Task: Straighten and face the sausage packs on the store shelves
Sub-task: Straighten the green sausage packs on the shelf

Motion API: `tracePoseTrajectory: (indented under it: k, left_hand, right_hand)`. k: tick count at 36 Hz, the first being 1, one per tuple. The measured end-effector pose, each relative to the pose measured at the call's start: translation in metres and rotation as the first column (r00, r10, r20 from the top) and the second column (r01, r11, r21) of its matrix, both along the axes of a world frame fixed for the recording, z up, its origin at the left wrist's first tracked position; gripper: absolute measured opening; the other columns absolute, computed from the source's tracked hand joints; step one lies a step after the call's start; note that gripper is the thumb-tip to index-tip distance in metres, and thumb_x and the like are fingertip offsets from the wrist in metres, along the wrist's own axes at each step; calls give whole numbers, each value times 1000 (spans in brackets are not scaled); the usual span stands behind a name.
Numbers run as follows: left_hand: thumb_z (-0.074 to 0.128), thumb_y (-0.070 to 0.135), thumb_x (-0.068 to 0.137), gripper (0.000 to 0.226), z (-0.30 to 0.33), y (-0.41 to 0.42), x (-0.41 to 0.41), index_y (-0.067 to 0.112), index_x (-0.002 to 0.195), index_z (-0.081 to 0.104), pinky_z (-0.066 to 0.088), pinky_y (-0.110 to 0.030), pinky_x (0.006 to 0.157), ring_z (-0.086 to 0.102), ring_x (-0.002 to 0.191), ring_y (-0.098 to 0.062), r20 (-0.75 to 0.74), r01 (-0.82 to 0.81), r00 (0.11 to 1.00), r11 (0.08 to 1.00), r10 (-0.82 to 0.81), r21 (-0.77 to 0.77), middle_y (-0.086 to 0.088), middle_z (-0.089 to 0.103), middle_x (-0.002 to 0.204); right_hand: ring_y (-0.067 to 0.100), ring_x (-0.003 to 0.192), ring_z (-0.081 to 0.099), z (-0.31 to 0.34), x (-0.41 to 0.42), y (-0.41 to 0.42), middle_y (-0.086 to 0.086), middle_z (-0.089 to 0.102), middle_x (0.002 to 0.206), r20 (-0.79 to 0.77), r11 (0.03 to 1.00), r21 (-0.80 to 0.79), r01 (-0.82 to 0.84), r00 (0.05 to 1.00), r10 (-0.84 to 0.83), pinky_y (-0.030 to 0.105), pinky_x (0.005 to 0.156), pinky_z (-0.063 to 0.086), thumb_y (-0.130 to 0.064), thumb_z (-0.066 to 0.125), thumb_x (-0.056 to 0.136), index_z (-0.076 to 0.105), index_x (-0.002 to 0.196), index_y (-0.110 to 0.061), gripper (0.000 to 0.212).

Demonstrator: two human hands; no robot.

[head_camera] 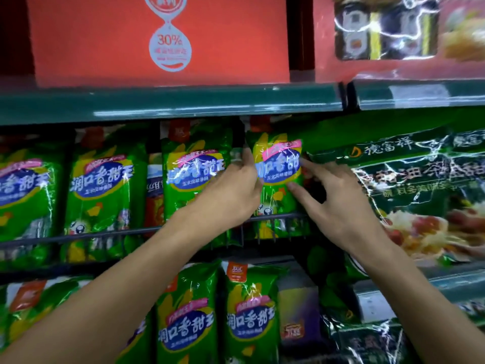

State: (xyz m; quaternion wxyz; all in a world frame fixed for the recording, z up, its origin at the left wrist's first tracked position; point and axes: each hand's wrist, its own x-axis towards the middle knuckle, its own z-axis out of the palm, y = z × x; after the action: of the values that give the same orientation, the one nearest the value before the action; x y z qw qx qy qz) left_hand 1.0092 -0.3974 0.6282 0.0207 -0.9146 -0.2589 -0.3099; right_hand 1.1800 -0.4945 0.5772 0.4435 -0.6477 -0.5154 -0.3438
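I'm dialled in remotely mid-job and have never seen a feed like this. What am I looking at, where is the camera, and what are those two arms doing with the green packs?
There is no machine here: the one picture comes from a wide-angle camera worn on a person's head, looking forward and down at store shelves. The two bare arms are that person's. The left hand and the right hand reach to either side of one shiny green sausage pack with a blue and yellow label, which stands behind the black wire rail of the middle shelf. The left fingers curl round its left edge; the right fingers touch its right edge, though the blur hides whether they grip. More matching green packs stand to its left and on the shelf below. A large dark green noodle bag lies to the right, and a red carton sits on the shelf above.
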Motion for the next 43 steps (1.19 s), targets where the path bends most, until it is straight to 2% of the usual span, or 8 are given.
tracePoseTrajectory:
  k: [8,11,14,17,22,27,35,43]
  left_hand:
    - [40,31,109,77,-28,-5,-5,35,160,-18,52,-45,84,63,100,-31,125,92,986,986,-110,137,-13,40,150]
    - [40,34,109,71,-29,-5,-7,39,161,-8,50,-42,90,60,107,-30,139,108,982,986,-126,129,-12,42,145]
    - [39,36,109,69,-31,-2,-4,35,163,-4,48,-38,91,56,110,-27,105,70,990,982,-90,177,-11,38,142]
    - [48,32,105,67,-32,4,-3,19,163,17,48,-45,103,33,136,-31,168,-28,985,931,-36,364,-15,24,151]
    - [43,24,106,58,-34,19,-2,18,161,27,16,-48,127,7,158,-28,74,54,990,820,-117,570,-9,9,171]
    - [22,37,108,58,-38,31,0,28,164,13,6,-42,129,0,158,-14,28,95,991,833,-131,545,1,4,172]
    - [27,42,106,61,-39,26,-5,26,164,14,2,-42,129,-4,158,-17,-7,130,989,853,-146,505,-1,-1,172]
    - [55,27,105,44,-93,6,-46,13,147,53,23,-48,124,20,156,-24,209,201,930,893,-303,403,-6,29,165]
  right_hand:
    - [25,135,35,-1,-11,-4,14,66,123,-74,993,-114,-18,997,10,41,102,38,-49,47,101,29,159,-19,68]
    - [22,134,33,1,-10,-4,13,64,124,-130,995,-73,-70,990,60,37,101,35,-42,54,102,29,158,-18,66]
    - [27,129,34,0,-12,2,19,61,126,-43,994,-107,36,998,-41,40,102,33,-45,44,102,24,159,-13,69]
    - [29,133,29,-6,-9,9,20,54,138,36,988,-82,131,991,-129,42,109,32,-47,37,105,23,159,-5,70]
    - [25,153,24,-17,-5,12,11,31,164,269,992,114,46,960,-75,40,126,22,-32,46,108,29,158,-3,60]
    - [18,155,23,-25,-2,18,7,27,167,292,996,48,77,952,-87,46,122,31,-39,34,109,31,158,-7,59]
    - [16,155,22,-24,-12,5,1,28,167,196,1000,-7,-16,980,17,40,126,23,-42,41,106,36,157,-13,59]
    - [22,139,48,-84,-55,-30,9,54,145,139,930,236,-283,957,256,41,115,40,-10,66,100,55,140,-1,43]
